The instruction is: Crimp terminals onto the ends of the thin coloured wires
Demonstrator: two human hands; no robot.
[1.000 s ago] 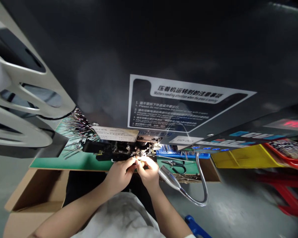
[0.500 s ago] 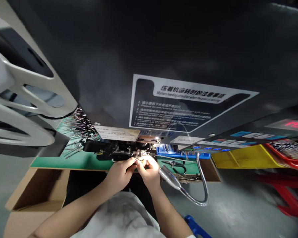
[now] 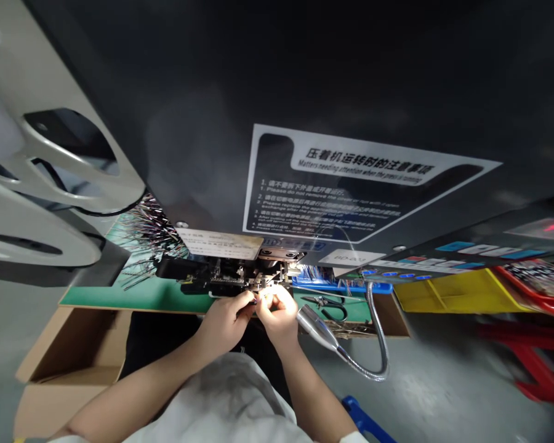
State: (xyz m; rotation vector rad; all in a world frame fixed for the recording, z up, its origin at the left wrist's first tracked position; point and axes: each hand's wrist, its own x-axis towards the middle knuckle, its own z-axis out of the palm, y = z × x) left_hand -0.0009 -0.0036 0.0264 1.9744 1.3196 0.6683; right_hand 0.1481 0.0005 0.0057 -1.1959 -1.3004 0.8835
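In front of the crimping press, my left hand pinches with thumb and forefinger at the lit work point. Close against it, my right hand is also closed in a pinch, its fingertips brightly lit. Between the fingertips runs what looks like a thin wire, mostly hidden by the fingers. Just beyond them are the press's dark metal tooling parts. A silver gooseneck lamp points at my right hand from the right.
Bundled wires lie on the green tabletop at left. A blue tray with wires and black-handled snips are at right. Cardboard box stands below left; yellow bin and red tray stand at far right.
The camera view has shifted slightly. My hands stay together at the press, with the right fingers slightly shifted and more brightly lit.
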